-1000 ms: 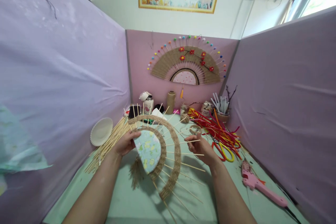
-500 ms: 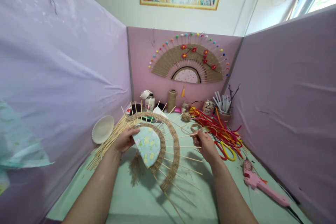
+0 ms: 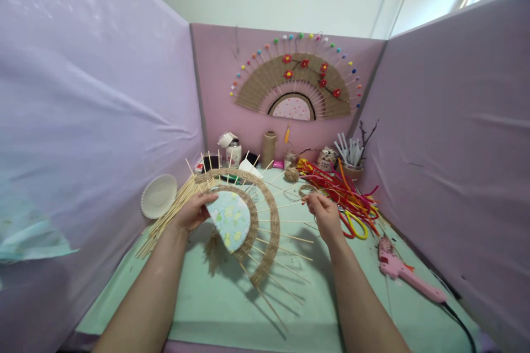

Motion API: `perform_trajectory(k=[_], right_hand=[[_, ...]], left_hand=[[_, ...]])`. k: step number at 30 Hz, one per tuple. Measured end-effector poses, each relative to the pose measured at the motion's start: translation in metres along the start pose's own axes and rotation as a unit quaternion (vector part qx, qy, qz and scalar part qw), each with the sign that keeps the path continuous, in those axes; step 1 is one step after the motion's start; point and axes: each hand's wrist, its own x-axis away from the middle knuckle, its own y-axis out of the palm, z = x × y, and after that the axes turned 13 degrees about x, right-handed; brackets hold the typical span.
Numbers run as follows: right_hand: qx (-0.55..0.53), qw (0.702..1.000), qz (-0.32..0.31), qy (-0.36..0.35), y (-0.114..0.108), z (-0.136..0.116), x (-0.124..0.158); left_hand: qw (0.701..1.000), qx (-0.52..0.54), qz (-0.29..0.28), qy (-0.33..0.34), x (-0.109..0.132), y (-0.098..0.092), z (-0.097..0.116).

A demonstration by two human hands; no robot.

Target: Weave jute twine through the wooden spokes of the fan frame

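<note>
My left hand [image 3: 194, 210] grips the straight edge of a half-made fan, thumb on top of its floral half-disc [image 3: 230, 222]. Thin wooden sticks [image 3: 295, 237] radiate from the disc, with a woven twine band [image 3: 274, 215] running across them and another around the disc. At the tip of one stick, my right hand [image 3: 323, 215] is closed in a pinch on what looks like thin twine; the fingers partly hide it. A coil of twine [image 3: 307, 190] lies just behind that hand. Below the disc hangs a brown tassel [image 3: 212, 253].
Loose sticks [image 3: 165, 224] and a white dish [image 3: 159, 197] lie left. Right are colourful pipe cleaners [image 3: 343, 190], yellow-and-red-handled scissors [image 3: 356, 224] and a pink glue gun [image 3: 409, 276] with its cord. A twine ball [image 3: 291, 175] and twine spool [image 3: 269, 149] stand behind; a finished fan [image 3: 256, 85] hangs above.
The view has tilted down slightly. My right hand has turned a little, its pinch still near the stick tips; my left hand keeps its hold on the fan.
</note>
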Motion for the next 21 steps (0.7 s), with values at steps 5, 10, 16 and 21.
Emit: perform_trajectory(k=[5,10,16,21], right_hand=[[0.059,0.997,0.022,-0.042,-0.003,-0.003,0.003],[0.042,0.998,0.032,-0.038,-0.002,-0.012,0.006],[0.013,0.997,0.061,-0.038,0.001,-0.019,0.010],[-0.040,0.998,0.045,-0.016,0.002,-0.015,0.007]], left_hand=[[1.000,0.005,0.006,0.008,0.001,0.003,0.002],[1.000,0.011,0.011,0.011,0.002,0.004,0.004],[1.000,0.002,0.002,0.019,0.003,0.006,0.003],[0.999,0.025,0.002,0.028,0.002,0.006,0.003]])
